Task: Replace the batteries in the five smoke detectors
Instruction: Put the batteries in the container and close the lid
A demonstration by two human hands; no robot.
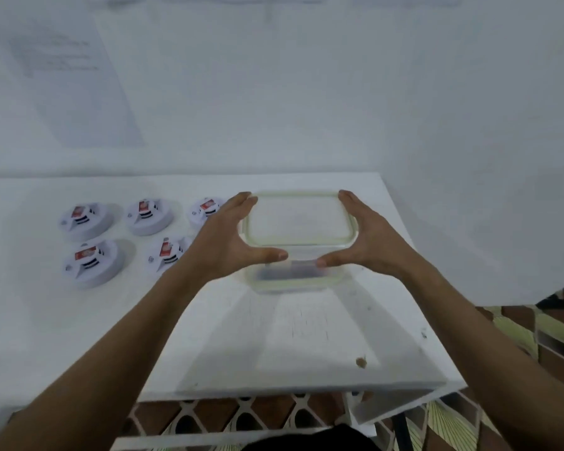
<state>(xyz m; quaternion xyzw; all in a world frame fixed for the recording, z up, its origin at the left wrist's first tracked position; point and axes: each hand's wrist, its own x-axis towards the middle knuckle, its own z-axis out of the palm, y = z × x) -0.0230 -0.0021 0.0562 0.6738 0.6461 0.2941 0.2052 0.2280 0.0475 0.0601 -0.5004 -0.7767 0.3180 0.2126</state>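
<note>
Several white round smoke detectors lie back-side up on the white table [79,336], each with a red-labelled battery showing: one at the far left [84,219], one below it [93,262], and others [149,214] to the right, partly hidden by my left arm. A clear rectangular container [298,236] with a pale green-rimmed lid [298,219] stands at the table's back right; dark objects show dimly through its near wall. My left hand [232,236] grips the lid's left side. My right hand [362,236] grips its right side, thumbs along the near edge.
A white wall rises behind the table, with a sheet of paper [56,56] pinned at the upper left. The table's right edge and front edge drop to a patterned tiled floor [534,336]. A small brown crumb [360,362] lies near the front right.
</note>
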